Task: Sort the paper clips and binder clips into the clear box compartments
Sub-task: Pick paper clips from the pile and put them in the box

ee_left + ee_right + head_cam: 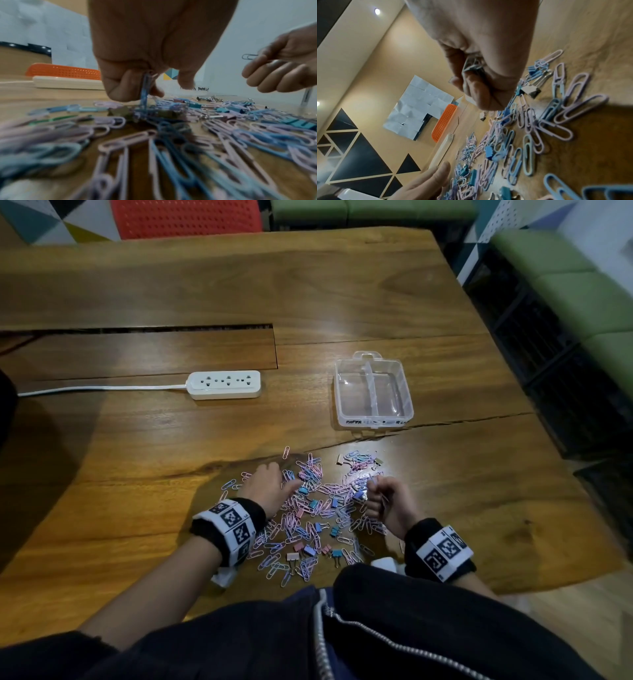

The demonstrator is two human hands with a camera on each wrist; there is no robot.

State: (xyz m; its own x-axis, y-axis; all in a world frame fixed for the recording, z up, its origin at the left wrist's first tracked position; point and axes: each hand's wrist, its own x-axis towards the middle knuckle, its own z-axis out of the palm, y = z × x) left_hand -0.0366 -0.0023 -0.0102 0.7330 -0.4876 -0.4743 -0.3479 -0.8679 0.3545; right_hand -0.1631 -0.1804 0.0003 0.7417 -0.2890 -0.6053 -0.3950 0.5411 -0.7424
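A spread of pink and blue paper clips (308, 515) mixed with small binder clips (334, 531) lies on the wooden table near me. The clear box (406, 392) with its divider stands beyond the pile, both compartments bare. My left hand (274, 484) rests on the pile's left side and pinches a blue paper clip (145, 92) upright between thumb and fingers. My right hand (376, 494) hovers over the pile's right side, fingers curled round a few paper clips (472, 67), one of which pokes out (248, 56).
A white power strip (224, 385) with its cord lies left of the box. A long slot (154, 330) cuts the tabletop behind it. An orange chair (185, 217) stands at the far edge. The table's right edge (534, 412) drops to dark crates.
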